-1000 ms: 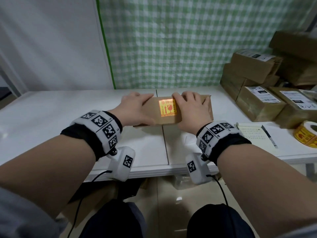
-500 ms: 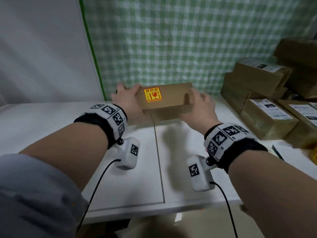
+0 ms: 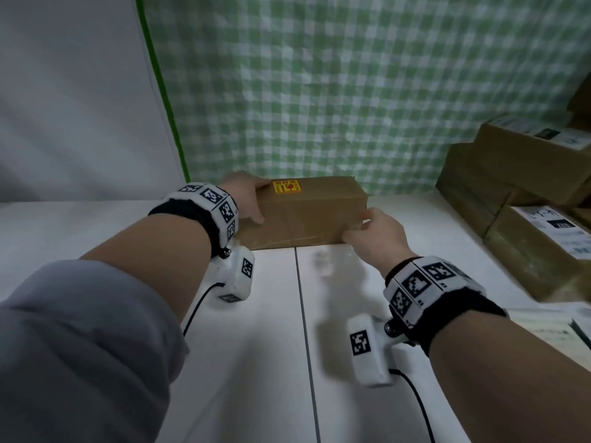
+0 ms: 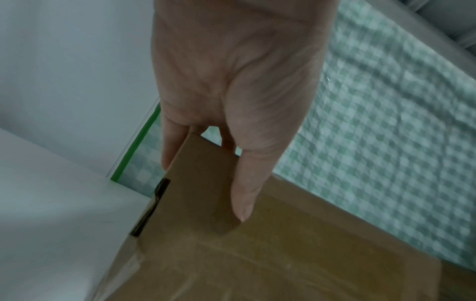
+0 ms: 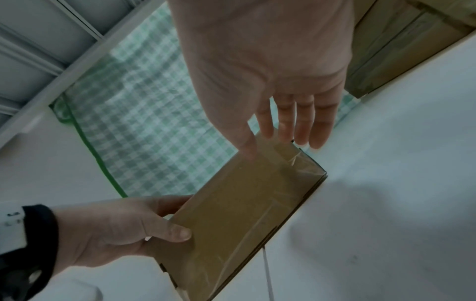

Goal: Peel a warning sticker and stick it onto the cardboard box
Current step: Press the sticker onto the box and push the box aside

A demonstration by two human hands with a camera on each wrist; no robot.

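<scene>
The brown cardboard box [image 3: 307,215] stands on its long side at the back of the white table [image 3: 256,362], close to the checked curtain. A yellow and red warning sticker [image 3: 287,186] is stuck flat on its top face near the left end. My left hand [image 3: 248,199] grips the left end, thumb on the front face [image 4: 240,203] and fingers behind. My right hand [image 3: 371,231] is at the lower right corner with fingers straight [image 5: 301,130]; its thumb touches the taped front face of the box [image 5: 239,203]. The left hand [image 5: 115,230] also shows there.
A green and white checked curtain [image 3: 351,91] hangs right behind the box. Several stacked cardboard parcels [image 3: 527,174] fill the right side, one with a white label [image 3: 543,247]. A notepad [image 3: 543,327] lies at the right edge.
The box went up from the middle of the table and away to the back by the curtain, turned so the sticker faces up. My right hand's fingers have straightened.
</scene>
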